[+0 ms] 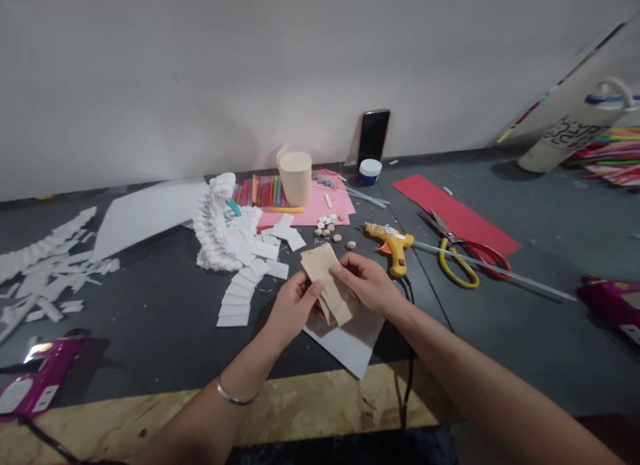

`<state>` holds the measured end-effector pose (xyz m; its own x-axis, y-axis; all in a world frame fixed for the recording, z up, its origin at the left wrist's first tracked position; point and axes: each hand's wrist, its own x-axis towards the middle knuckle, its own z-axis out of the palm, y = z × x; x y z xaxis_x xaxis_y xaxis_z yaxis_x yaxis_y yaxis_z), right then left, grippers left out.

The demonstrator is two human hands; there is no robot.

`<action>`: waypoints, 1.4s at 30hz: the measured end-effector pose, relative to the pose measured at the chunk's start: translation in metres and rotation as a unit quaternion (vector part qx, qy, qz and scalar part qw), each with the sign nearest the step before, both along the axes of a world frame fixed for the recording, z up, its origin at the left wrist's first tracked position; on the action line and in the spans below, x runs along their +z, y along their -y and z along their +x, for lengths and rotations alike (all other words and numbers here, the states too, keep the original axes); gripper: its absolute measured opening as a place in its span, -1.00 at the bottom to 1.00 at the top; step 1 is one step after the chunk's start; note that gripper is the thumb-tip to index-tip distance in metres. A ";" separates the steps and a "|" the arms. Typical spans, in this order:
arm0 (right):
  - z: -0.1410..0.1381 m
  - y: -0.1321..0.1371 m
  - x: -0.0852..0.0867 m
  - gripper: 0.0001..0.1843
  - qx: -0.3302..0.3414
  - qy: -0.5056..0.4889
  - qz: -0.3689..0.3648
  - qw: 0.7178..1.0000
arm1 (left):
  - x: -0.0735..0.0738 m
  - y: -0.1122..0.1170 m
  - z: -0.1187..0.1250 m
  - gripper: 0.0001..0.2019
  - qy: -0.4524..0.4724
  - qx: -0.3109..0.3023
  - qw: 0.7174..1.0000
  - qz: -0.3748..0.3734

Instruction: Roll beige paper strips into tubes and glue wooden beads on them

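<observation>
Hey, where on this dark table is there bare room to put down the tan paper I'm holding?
Bare dark table lies left of the left hand, between the white card rectangles and the magenta packet. Another bare stretch sits right of the right hand, below the yellow-and-red scissors. Crowded: around the yellow glue gun, the wooden discs and the pink sheet.
</observation>
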<state>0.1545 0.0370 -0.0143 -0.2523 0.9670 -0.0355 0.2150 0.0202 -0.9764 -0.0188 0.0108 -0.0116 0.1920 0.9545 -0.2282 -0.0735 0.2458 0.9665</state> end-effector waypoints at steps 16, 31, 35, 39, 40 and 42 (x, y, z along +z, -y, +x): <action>-0.011 0.006 -0.006 -0.64 -0.074 -0.039 -0.021 0.996 | 0.000 0.002 0.000 -0.64 -0.002 0.035 0.999 0.017; -0.015 0.010 -0.006 -0.73 -0.113 0.004 0.033 0.993 | 0.003 0.006 -0.001 -0.58 -0.080 0.056 0.992 0.078; -0.016 0.013 -0.005 -0.75 -0.098 -0.007 0.034 0.995 | 0.004 0.006 0.002 -0.63 -0.093 0.064 0.991 0.071; -0.016 0.015 -0.003 -0.74 -0.069 -0.059 0.024 0.996 | 0.002 0.004 0.000 -0.70 -0.111 0.076 0.986 0.098; -0.015 0.015 -0.003 -0.74 -0.064 -0.072 0.018 0.995 | 0.001 0.004 0.000 -0.71 -0.118 0.071 0.985 0.107; -0.014 0.012 -0.003 -0.73 -0.063 -0.103 0.005 0.993 | 0.001 0.005 -0.002 -0.73 -0.146 0.054 0.979 0.130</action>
<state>0.1400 0.0251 -0.0169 -0.1311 0.9913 0.0142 0.0123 0.0159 -0.9998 -0.0207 0.0054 -0.0105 0.0499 0.9987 -0.0053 0.2042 -0.0050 0.9789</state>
